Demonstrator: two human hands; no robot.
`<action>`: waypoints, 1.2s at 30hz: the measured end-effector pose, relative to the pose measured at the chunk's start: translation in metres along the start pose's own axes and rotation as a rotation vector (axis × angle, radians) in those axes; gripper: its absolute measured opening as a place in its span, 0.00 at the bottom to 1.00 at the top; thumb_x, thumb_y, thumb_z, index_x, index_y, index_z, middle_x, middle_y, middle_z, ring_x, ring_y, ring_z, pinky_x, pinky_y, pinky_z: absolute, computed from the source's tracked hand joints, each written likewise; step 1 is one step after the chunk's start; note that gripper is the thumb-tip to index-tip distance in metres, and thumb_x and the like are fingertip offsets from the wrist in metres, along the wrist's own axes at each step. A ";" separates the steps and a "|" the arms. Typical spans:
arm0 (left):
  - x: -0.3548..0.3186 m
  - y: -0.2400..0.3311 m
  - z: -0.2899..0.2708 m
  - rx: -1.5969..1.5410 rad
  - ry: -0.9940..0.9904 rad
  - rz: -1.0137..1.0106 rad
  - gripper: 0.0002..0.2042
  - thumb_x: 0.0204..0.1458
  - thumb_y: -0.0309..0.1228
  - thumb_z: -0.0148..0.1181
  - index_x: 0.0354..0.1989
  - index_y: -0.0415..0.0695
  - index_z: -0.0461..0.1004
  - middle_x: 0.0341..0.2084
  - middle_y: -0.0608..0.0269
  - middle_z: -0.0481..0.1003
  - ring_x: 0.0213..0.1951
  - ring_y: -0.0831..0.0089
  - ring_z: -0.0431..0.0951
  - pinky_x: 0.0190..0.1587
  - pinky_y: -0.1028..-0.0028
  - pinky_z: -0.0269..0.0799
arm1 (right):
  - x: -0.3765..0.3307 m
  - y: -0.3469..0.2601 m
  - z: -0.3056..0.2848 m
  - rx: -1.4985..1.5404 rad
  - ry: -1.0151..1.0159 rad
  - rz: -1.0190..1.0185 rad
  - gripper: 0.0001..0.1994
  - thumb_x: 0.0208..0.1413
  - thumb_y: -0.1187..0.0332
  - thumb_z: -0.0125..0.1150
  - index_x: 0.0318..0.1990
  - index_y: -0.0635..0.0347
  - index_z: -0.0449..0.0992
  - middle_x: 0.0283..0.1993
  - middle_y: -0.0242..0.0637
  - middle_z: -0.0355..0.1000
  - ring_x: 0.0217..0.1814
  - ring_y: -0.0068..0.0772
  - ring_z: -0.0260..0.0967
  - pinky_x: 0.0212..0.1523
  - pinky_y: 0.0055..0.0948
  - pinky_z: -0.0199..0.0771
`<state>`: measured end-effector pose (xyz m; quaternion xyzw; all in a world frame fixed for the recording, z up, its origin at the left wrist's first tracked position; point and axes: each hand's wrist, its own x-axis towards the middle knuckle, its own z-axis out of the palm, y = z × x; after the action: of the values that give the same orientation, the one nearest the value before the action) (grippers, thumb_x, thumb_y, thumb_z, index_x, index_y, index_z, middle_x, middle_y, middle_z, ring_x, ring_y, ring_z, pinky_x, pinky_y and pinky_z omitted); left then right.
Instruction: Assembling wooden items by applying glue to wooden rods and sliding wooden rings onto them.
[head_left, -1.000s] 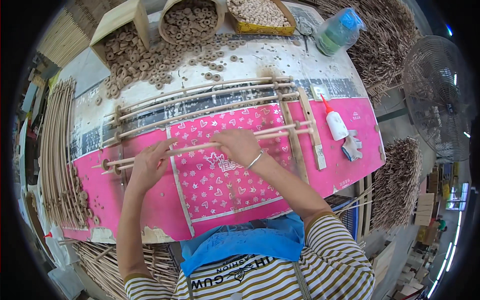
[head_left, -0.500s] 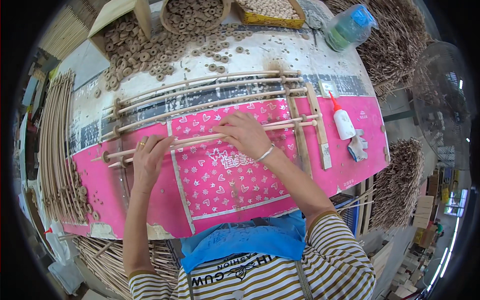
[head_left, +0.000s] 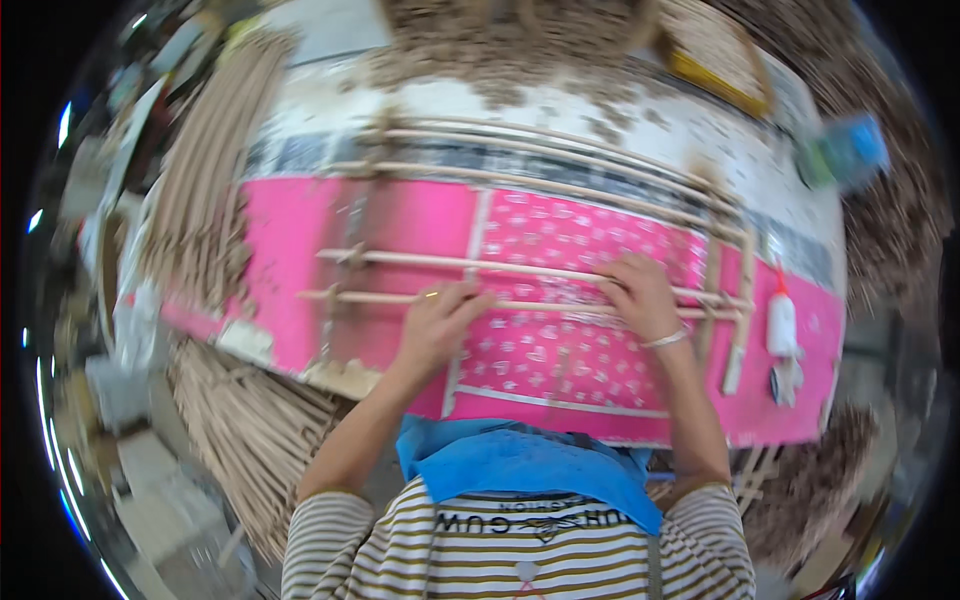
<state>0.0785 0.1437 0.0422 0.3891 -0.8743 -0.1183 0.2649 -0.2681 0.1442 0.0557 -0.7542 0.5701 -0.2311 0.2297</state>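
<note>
1. The left hand [head_left: 437, 322] lies palm down on the nearest cane rod [head_left: 520, 305], fingers curled over it and pressing it onto the pink cloth [head_left: 400, 225]; the picture is blurred, so whether the fingers close right round the rod cannot be told.
2. The right hand [head_left: 640, 297] rests further along the same rod, fingers spread and bent over it, touching both this rod and the one just behind it; a thin bangle [head_left: 667, 340] sits on its wrist. Its grasp too is more a flat press than a clear clench.
3. The rod runs crosswise over the table, from near the left upright stick [head_left: 345, 270] to the right upright slats [head_left: 738, 300], as the front rail of a cane frame.
4. A second rod [head_left: 470, 264] lies parallel just behind it, and further rails [head_left: 540, 185] arc across the table beyond.
5. Under the hands a patterned pink panel [head_left: 570, 350] with pale marks lies on the cloth.
6. To the right of the frame, on the cloth, stands a white squeeze bottle [head_left: 781, 322] with a red tip.
7. Bundles of loose cane sticks [head_left: 205, 190] lie at the table's left end, and more [head_left: 250, 430] hang below its front edge.
8. At the far side sit heaps of small brown rings [head_left: 500, 50] and a yellow-rimmed tray [head_left: 712, 72]; a blue-green bottle [head_left: 850, 148] stands at the far right.
</note>
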 end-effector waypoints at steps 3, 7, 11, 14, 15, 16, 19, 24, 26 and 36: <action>0.004 0.003 0.006 -0.006 0.031 -0.009 0.18 0.50 0.26 0.58 0.51 0.48 0.81 0.42 0.61 0.76 0.44 0.61 0.77 0.47 0.61 0.74 | -0.002 0.000 0.001 0.124 0.040 0.026 0.07 0.57 0.73 0.66 0.42 0.62 0.84 0.34 0.42 0.73 0.43 0.44 0.72 0.44 0.39 0.71; 0.005 -0.004 0.003 -0.008 0.077 0.008 0.18 0.47 0.23 0.62 0.49 0.50 0.82 0.41 0.64 0.75 0.42 0.63 0.77 0.45 0.63 0.73 | 0.009 -0.010 0.008 0.160 0.053 0.013 0.07 0.58 0.75 0.66 0.43 0.63 0.84 0.35 0.40 0.73 0.42 0.42 0.71 0.45 0.37 0.70; 0.010 -0.010 0.001 0.001 0.033 0.013 0.17 0.51 0.25 0.58 0.50 0.48 0.80 0.43 0.62 0.74 0.47 0.62 0.75 0.52 0.63 0.71 | 0.017 -0.006 0.014 0.140 0.072 -0.031 0.08 0.59 0.75 0.65 0.44 0.64 0.83 0.33 0.37 0.71 0.39 0.36 0.69 0.42 0.33 0.68; 0.013 -0.014 0.005 -0.008 0.047 0.011 0.18 0.51 0.25 0.58 0.51 0.48 0.80 0.44 0.62 0.74 0.48 0.62 0.75 0.52 0.63 0.71 | 0.017 -0.010 0.013 0.140 0.062 0.006 0.08 0.57 0.75 0.66 0.44 0.64 0.83 0.34 0.40 0.73 0.41 0.41 0.72 0.43 0.35 0.71; 0.012 -0.015 0.006 -0.011 0.045 0.011 0.18 0.51 0.25 0.58 0.51 0.48 0.80 0.44 0.62 0.74 0.48 0.62 0.75 0.52 0.63 0.71 | 0.017 -0.011 0.012 0.139 0.061 0.009 0.08 0.57 0.75 0.66 0.44 0.64 0.83 0.34 0.40 0.73 0.41 0.41 0.72 0.43 0.35 0.71; 0.010 -0.015 0.007 -0.005 0.034 -0.005 0.18 0.51 0.25 0.58 0.51 0.48 0.80 0.44 0.62 0.74 0.48 0.62 0.75 0.53 0.63 0.71 | 0.017 -0.014 0.011 0.152 0.059 0.010 0.08 0.57 0.75 0.66 0.43 0.64 0.83 0.34 0.40 0.73 0.41 0.41 0.72 0.44 0.36 0.71; 0.013 -0.016 0.010 -0.014 0.027 -0.004 0.19 0.50 0.24 0.59 0.52 0.48 0.80 0.43 0.61 0.75 0.47 0.61 0.76 0.51 0.62 0.71 | 0.020 -0.014 0.011 0.151 0.087 -0.010 0.07 0.58 0.75 0.66 0.43 0.64 0.84 0.34 0.40 0.73 0.42 0.41 0.72 0.44 0.37 0.71; 0.025 -0.022 0.019 -0.059 0.015 0.015 0.21 0.48 0.24 0.60 0.53 0.48 0.81 0.46 0.56 0.78 0.49 0.55 0.78 0.52 0.57 0.73 | 0.018 0.006 0.014 0.067 0.098 -0.029 0.07 0.56 0.73 0.67 0.42 0.60 0.85 0.36 0.41 0.74 0.43 0.44 0.73 0.46 0.41 0.72; 0.018 -0.023 0.010 -0.111 -0.006 -0.052 0.22 0.48 0.23 0.59 0.55 0.48 0.81 0.49 0.52 0.80 0.53 0.50 0.78 0.55 0.55 0.74 | 0.024 0.013 0.031 0.122 0.156 -0.117 0.06 0.56 0.71 0.67 0.40 0.59 0.85 0.35 0.41 0.74 0.42 0.46 0.72 0.45 0.44 0.72; 0.041 -0.007 0.003 0.018 -0.038 -0.003 0.15 0.57 0.23 0.62 0.53 0.46 0.82 0.41 0.58 0.76 0.46 0.58 0.76 0.49 0.60 0.70 | 0.019 0.008 0.035 0.076 0.246 -0.061 0.07 0.58 0.67 0.66 0.41 0.56 0.85 0.38 0.37 0.74 0.44 0.44 0.71 0.47 0.41 0.71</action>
<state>0.0579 0.1087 0.0518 0.3907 -0.8796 -0.1181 0.2445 -0.2476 0.1265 0.0249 -0.7281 0.5615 -0.3500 0.1792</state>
